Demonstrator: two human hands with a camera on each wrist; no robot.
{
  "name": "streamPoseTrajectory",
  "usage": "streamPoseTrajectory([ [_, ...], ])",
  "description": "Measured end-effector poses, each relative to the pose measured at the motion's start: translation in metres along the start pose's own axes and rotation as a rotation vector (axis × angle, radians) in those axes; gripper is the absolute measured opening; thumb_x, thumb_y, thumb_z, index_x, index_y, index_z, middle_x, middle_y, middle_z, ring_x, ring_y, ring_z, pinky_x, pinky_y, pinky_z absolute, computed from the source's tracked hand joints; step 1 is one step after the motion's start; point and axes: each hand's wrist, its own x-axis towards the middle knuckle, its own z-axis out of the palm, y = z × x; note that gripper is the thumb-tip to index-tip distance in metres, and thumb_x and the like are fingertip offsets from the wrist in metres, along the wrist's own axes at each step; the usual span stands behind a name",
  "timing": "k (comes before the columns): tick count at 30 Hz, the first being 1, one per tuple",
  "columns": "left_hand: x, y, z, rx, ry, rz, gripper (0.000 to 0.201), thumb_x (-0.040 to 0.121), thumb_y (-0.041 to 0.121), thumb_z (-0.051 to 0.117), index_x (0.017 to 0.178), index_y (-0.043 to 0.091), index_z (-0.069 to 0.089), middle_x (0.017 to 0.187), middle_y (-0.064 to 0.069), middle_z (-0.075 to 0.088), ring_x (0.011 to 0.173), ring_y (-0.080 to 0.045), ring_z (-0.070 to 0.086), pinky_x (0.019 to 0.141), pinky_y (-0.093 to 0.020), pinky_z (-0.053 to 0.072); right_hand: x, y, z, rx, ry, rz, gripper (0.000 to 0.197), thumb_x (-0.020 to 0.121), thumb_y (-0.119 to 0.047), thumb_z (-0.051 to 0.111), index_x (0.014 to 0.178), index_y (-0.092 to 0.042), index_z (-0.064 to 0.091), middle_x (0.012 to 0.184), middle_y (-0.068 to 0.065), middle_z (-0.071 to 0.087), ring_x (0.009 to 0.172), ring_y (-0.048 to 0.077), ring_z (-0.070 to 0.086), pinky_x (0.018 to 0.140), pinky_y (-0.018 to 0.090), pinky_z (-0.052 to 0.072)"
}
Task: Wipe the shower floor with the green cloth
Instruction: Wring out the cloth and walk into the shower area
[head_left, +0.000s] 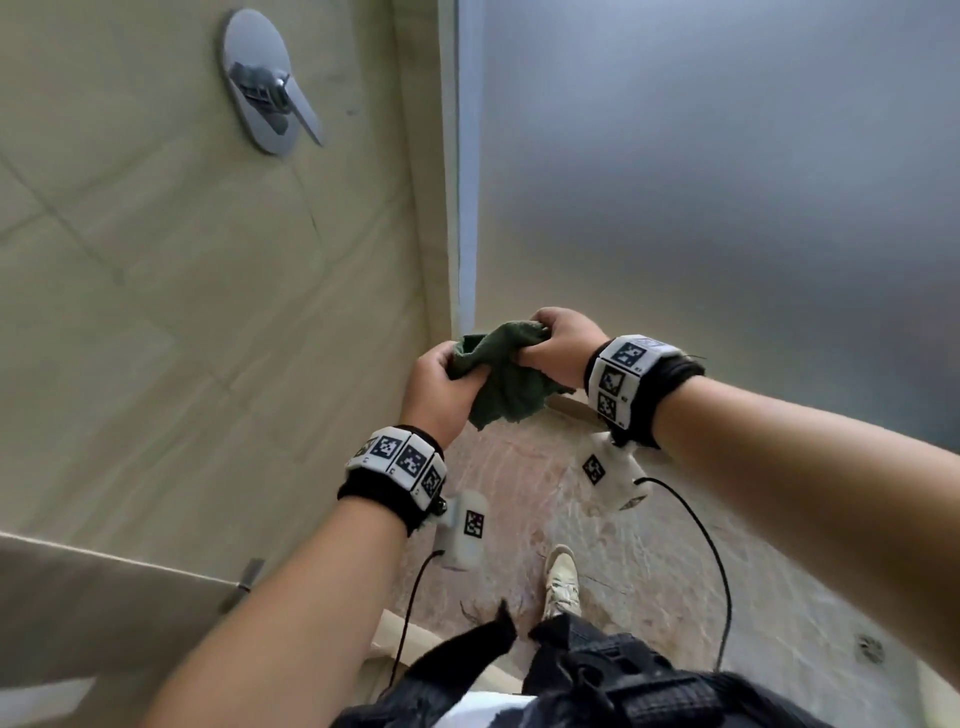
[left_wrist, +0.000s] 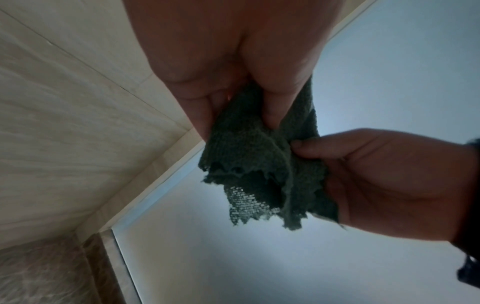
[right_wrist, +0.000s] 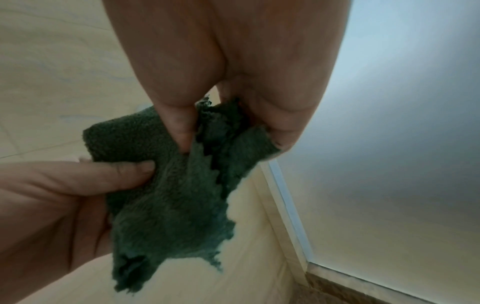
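A dark green cloth (head_left: 506, 379) with a ragged zigzag edge hangs bunched in the air between both my hands, well above the brown marbled shower floor (head_left: 524, 519). My left hand (head_left: 441, 382) grips its left part, thumb and fingers curled into the fabric. My right hand (head_left: 563, 340) pinches its upper right part. In the left wrist view the green cloth (left_wrist: 259, 164) droops below my left hand (left_wrist: 233, 86), with my right hand (left_wrist: 384, 181) gripping it from the right. In the right wrist view the cloth (right_wrist: 176, 201) hangs from my right hand (right_wrist: 221, 107) and my left hand (right_wrist: 78, 195).
A beige tiled wall (head_left: 182, 286) with a chrome mixer handle (head_left: 265, 88) stands on the left. A frosted glass panel (head_left: 701, 182) closes the right side. My shoe (head_left: 561, 582) stands on the floor below. Cables hang from both wrist cameras.
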Motion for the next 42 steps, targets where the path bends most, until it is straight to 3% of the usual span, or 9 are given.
streamPoseTrajectory([
  [4,0.057,0.010,0.025,0.040,0.071,0.011,0.022,0.088,0.000,0.067,0.084,0.022,0.067,0.080,0.002,0.071,0.078,-0.012,0.065,0.078,-0.034,0.057,0.063,0.010,-0.032,-0.015,-0.114,-0.034,0.011,0.081,-0.025,0.072,0.085,-0.021,0.063,0.081,-0.001,0.068,0.077,0.015,0.065,0.063,0.024,0.049],
  [9,0.111,0.023,0.052,0.074,0.154,0.002,0.028,0.088,-0.001,0.067,0.083,0.027,0.066,0.078,0.011,0.070,0.074,-0.001,0.064,0.075,-0.024,0.055,0.130,0.010,-0.068,-0.071,-0.217,-0.115,0.011,0.083,-0.027,0.070,0.089,-0.019,0.064,0.080,-0.002,0.066,0.072,0.011,0.062,0.056,0.021,0.045],
  [12,0.131,0.020,0.052,0.073,0.230,-0.026,0.030,0.087,-0.001,0.068,0.084,0.028,0.067,0.080,0.011,0.071,0.077,-0.004,0.065,0.081,-0.029,0.056,0.161,0.006,-0.071,-0.088,-0.280,-0.128,0.019,0.084,-0.029,0.069,0.097,-0.016,0.066,0.085,-0.001,0.067,0.074,0.011,0.062,0.057,0.021,0.046],
  [19,0.159,-0.002,0.019,0.109,0.350,-0.133,0.027,0.086,0.002,0.070,0.083,0.029,0.068,0.083,0.004,0.072,0.083,-0.017,0.066,0.086,-0.044,0.056,0.216,-0.027,-0.033,-0.151,-0.497,-0.148,0.029,0.084,-0.030,0.072,0.109,-0.016,0.067,0.100,0.003,0.071,0.091,0.018,0.067,0.084,0.032,0.056],
  [23,0.180,-0.016,-0.009,0.127,0.388,-0.147,0.011,0.080,0.017,0.072,0.085,0.027,0.069,0.088,0.001,0.074,0.088,-0.022,0.069,0.086,-0.044,0.056,0.240,-0.050,-0.008,-0.181,-0.542,-0.178,0.021,0.085,-0.024,0.070,0.106,-0.021,0.066,0.093,-0.003,0.068,0.083,0.013,0.064,0.072,0.024,0.050],
  [29,0.189,-0.027,-0.040,0.235,0.461,-0.204,0.016,0.084,0.010,0.073,0.091,0.024,0.070,0.084,0.009,0.071,0.083,-0.016,0.067,0.077,-0.031,0.053,0.266,-0.076,0.033,-0.292,-0.597,-0.269,0.028,0.085,-0.021,0.069,0.112,-0.017,0.065,0.102,0.002,0.068,0.094,0.019,0.063,0.080,0.030,0.050],
  [32,0.195,-0.036,-0.043,0.326,0.460,-0.276,0.011,0.084,0.014,0.073,0.095,0.013,0.070,0.088,-0.001,0.072,0.085,-0.023,0.066,0.077,-0.037,0.053,0.282,-0.078,0.050,-0.401,-0.623,-0.340,0.026,0.086,-0.020,0.067,0.110,-0.013,0.064,0.101,0.005,0.067,0.090,0.021,0.061,0.073,0.028,0.046],
  [39,0.209,-0.066,0.000,0.499,0.433,-0.461,0.015,0.089,0.022,0.069,0.095,0.009,0.065,0.088,-0.006,0.069,0.082,-0.025,0.063,0.075,-0.041,0.052,0.332,-0.030,0.070,-0.488,-0.779,-0.446,0.013,0.086,-0.017,0.065,0.097,-0.015,0.059,0.093,0.007,0.066,0.088,0.028,0.063,0.077,0.039,0.055],
  [42,0.221,-0.085,0.025,0.535,0.406,-0.534,0.013,0.091,0.022,0.066,0.092,0.010,0.063,0.087,-0.006,0.067,0.082,-0.026,0.062,0.072,-0.039,0.051,0.355,0.002,0.078,-0.521,-0.841,-0.499,0.015,0.087,-0.018,0.064,0.101,-0.012,0.061,0.095,0.007,0.065,0.088,0.027,0.061,0.075,0.034,0.050],
])
